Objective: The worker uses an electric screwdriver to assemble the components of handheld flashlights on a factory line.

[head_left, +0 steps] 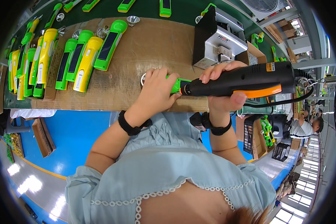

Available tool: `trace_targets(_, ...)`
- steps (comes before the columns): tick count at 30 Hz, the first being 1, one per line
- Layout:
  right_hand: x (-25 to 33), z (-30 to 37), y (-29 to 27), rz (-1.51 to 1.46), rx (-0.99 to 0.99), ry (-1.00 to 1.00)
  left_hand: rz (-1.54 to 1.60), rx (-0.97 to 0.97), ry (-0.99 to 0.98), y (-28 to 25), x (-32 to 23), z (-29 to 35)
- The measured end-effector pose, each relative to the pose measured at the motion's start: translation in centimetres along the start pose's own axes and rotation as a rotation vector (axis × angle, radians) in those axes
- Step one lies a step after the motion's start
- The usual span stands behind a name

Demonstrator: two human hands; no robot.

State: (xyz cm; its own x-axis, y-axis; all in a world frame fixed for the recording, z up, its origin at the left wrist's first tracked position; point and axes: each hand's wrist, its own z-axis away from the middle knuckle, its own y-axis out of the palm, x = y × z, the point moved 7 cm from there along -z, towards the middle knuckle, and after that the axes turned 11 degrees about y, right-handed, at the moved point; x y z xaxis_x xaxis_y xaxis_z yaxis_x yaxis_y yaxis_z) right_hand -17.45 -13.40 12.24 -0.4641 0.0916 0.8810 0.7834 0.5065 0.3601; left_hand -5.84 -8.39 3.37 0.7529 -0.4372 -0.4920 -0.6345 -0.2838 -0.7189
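My left hand is closed over a green flashlight lying on the cardboard-covered bench, and most of the flashlight's body is hidden under the fingers. A round silvery rim shows at its left end. In my right hand is a black electric screwdriver with an orange lever, held level. Its tip meets the flashlight's right end, beside my left fingertips. A cord runs from the tool's back end. Left of my hands, green and yellow flashlights lie in a row, several of them with dark panels.
A silver and black machine box stands at the back right of the cardboard sheet. Loose reflector cups lie near the row. More flashlights rest in a cardboard box at left. A black crate and a seated person are at right.
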Motion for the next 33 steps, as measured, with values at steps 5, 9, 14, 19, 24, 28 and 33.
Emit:
trace_targets(5,-0.1,0.1,-0.3,0.222,-0.009,-0.011,0.014,-0.005,0.0,0.0,0.1,0.0)
trace_targets(9,0.3,0.1,-0.3,0.254,-0.015,-0.028,0.007,-0.016,0.008,-0.2,0.0,0.0)
trace_targets(14,0.0,0.1,-0.6,0.216,-0.011,0.001,0.002,-0.01,0.002,-0.1,-0.2,0.1)
trace_targets(19,0.1,0.0,-0.3,0.254,-0.013,-0.039,0.005,-0.023,0.014,0.0,-0.2,0.0)
trace_targets(24,-0.4,-0.2,0.1,0.245,-0.018,-0.046,-0.004,-0.03,0.022,-0.1,0.0,-0.2)
trace_targets(28,-1.3,0.3,1.5,0.11,0.075,0.006,0.001,0.046,-0.006,0.0,0.3,-0.3)
trace_targets(33,-2.0,0.7,1.9,0.111,0.155,-0.033,-0.027,0.082,0.041,-0.6,-0.3,-0.5)
